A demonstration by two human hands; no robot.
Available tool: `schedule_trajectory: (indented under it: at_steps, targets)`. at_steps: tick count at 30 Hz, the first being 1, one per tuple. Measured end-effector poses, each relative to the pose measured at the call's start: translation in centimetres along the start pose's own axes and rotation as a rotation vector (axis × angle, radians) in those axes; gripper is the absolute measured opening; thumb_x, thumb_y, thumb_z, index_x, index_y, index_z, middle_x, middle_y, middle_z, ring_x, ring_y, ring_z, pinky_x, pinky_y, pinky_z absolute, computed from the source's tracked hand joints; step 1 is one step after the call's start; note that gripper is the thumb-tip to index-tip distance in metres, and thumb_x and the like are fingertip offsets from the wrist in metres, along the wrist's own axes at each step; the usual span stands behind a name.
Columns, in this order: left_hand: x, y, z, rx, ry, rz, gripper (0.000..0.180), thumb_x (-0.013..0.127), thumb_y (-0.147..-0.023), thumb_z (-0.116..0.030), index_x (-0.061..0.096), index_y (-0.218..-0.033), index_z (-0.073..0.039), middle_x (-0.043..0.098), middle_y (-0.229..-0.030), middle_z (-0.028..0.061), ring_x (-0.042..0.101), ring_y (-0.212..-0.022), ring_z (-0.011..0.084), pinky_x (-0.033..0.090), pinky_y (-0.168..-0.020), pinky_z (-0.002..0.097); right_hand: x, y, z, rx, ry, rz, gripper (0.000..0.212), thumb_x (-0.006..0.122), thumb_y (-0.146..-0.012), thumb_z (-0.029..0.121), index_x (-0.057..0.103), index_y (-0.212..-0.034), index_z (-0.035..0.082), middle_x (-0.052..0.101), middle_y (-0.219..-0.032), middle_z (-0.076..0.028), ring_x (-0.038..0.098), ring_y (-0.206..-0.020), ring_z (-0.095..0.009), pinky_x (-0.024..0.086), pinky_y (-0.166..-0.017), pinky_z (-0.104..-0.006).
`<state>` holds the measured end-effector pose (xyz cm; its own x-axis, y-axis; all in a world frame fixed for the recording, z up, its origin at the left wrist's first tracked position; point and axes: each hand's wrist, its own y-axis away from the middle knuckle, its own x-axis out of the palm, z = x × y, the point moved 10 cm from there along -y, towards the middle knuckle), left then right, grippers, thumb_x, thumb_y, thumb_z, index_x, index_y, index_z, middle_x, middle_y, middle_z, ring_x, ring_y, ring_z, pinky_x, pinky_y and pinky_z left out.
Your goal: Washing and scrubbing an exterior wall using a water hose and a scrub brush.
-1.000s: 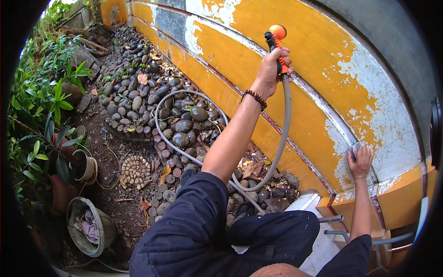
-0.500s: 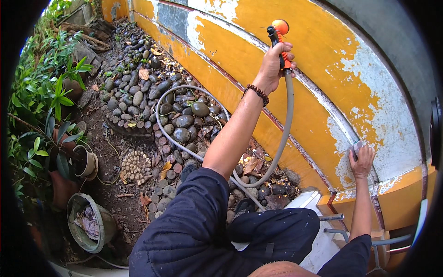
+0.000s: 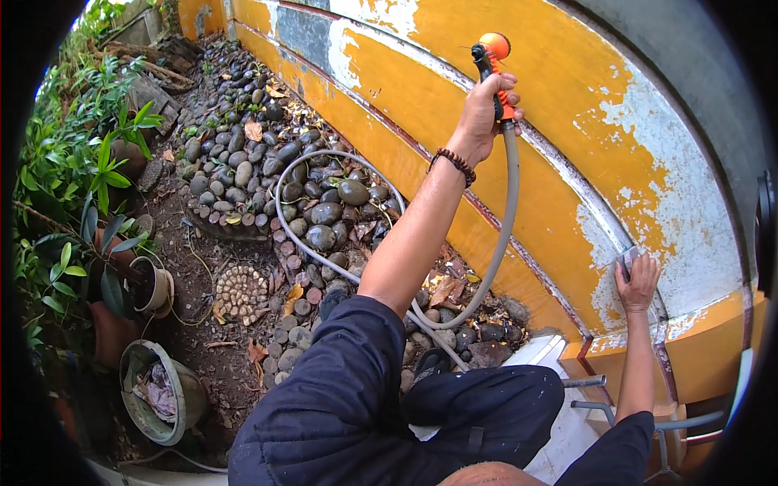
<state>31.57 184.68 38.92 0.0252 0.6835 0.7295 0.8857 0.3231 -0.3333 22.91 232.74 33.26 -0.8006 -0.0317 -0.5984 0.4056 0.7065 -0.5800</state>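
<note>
My left hand (image 3: 484, 105), with a dark bead bracelet at its wrist, is closed around the grip of an orange and black hose spray nozzle (image 3: 494, 50). The nozzle's round head points up, in front of the wall. From its lower end a grey hose (image 3: 509, 186) curves down to the stones. Lower right, my right hand (image 3: 638, 283) presses a small flat grey block (image 3: 626, 259) against the pale band of the wall. My fingers cover much of the block, so its exact kind cannot be made out. No water spray shows at the nozzle.
The curved yellow wall (image 3: 389, 89) has peeling paint and white patches. River stones (image 3: 326, 213) lie along its foot, with the hose looped over them. Potted plants (image 3: 154, 283) and a bucket with a crumpled cloth (image 3: 130, 356) stand at left. Grey pipes (image 3: 583, 381) stick out near my right arm.
</note>
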Motion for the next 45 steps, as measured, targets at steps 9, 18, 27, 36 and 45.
schedule_trajectory:
  at_steps: [9, 18, 27, 36, 45]
  targets:
    - [0.2, 0.0, -0.4, 0.016, 0.003, 0.009, 0.032, 0.058, -0.089, -0.028, 0.05, -0.115, -0.011, 0.052, -0.077, -0.0003, 0.058, -0.065, 0.0156, 0.05, -0.058, 0.0361, -1.9, -0.4, 1.1, -0.067, 0.04, -0.117, 0.047, 0.078, -0.085, 0.032, 0.059, -0.113, 0.0, 0.06, -0.119, -0.022, 0.055, -0.111, -0.04, 0.043, -0.099, -0.0535]
    - [0.3, 0.1, -0.5, 0.019, 0.013, 0.012, 0.031, 0.057, -0.089, -0.027, 0.05, -0.115, -0.011, 0.052, -0.078, -0.0001, 0.058, -0.064, 0.0156, 0.049, -0.057, 0.0352, -1.3, -0.3, 0.8, -0.05, 0.038, -0.086, 0.049, 0.078, -0.086, 0.033, 0.059, -0.115, -0.001, 0.06, -0.121, -0.022, 0.055, -0.114, -0.04, 0.042, -0.102, -0.0542]
    - [0.2, 0.1, -0.6, 0.02, 0.008, 0.006, 0.03, 0.057, -0.089, -0.027, 0.05, -0.113, -0.011, 0.052, -0.078, 0.0, 0.058, -0.065, 0.0157, 0.049, -0.057, 0.0351, -2.2, -0.6, 1.3, -0.063, 0.041, -0.124, 0.048, 0.078, -0.085, 0.033, 0.059, -0.114, 0.0, 0.06, -0.119, -0.021, 0.055, -0.112, -0.04, 0.044, -0.099, -0.0528]
    - [0.2, 0.1, -0.8, 0.034, 0.004, 0.007, 0.029, 0.057, -0.089, -0.027, 0.051, -0.113, -0.011, 0.052, -0.079, 0.0008, 0.058, -0.065, 0.0162, 0.05, -0.056, 0.0355, -1.8, -0.4, 1.1, -0.064, 0.049, -0.122, 0.049, 0.078, -0.085, 0.032, 0.059, -0.117, 0.0, 0.061, -0.119, -0.022, 0.055, -0.11, -0.039, 0.043, -0.1, -0.0524]
    - [0.2, 0.2, -1.0, 0.032, -0.002, -0.003, 0.03, 0.057, -0.089, -0.027, 0.05, -0.113, -0.011, 0.053, -0.079, 0.001, 0.059, -0.066, 0.0165, 0.051, -0.056, 0.0354, -1.5, -0.4, 0.9, -0.055, 0.047, -0.102, 0.05, 0.078, -0.085, 0.033, 0.059, -0.118, 0.0, 0.06, -0.121, -0.022, 0.054, -0.112, -0.04, 0.043, -0.101, -0.053]
